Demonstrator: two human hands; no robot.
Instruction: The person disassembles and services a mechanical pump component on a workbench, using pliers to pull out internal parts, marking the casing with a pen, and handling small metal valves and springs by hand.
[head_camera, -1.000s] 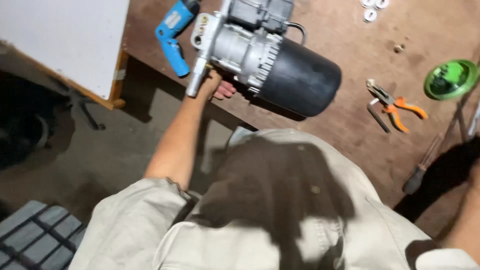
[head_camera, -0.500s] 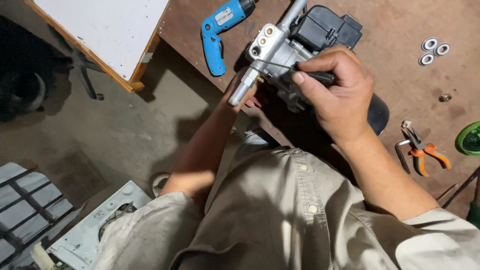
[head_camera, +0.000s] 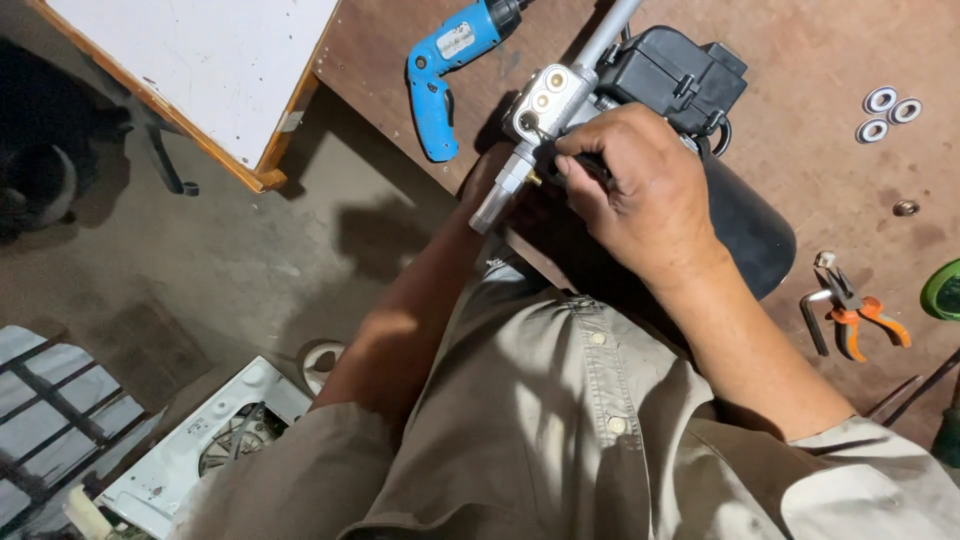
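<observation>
Right hand (head_camera: 640, 195) wrapped tight around a dark tool handle, poking the silver motor block (head_camera: 545, 100). Left hand under block, fingers hidden. Blue drill (head_camera: 450, 65) just beside block.

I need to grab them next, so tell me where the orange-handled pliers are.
In the head view, the orange-handled pliers lie on the brown tabletop at the far right, beyond the person's right forearm and beside the green round object.

Surface (head_camera: 850, 40): brown board, scuffed and stained, filling the upper right. Floor (head_camera: 200, 270): bare grey concrete, dusty, crossed by dark shadows. White panel with wooden edging (head_camera: 200, 60): upper left, beside the surface. White appliance casing (head_camera: 200, 450): on the floor, lower left. Grey slatted grille (head_camera: 50, 420): bottom-left corner. Light: dim, uneven.
</observation>
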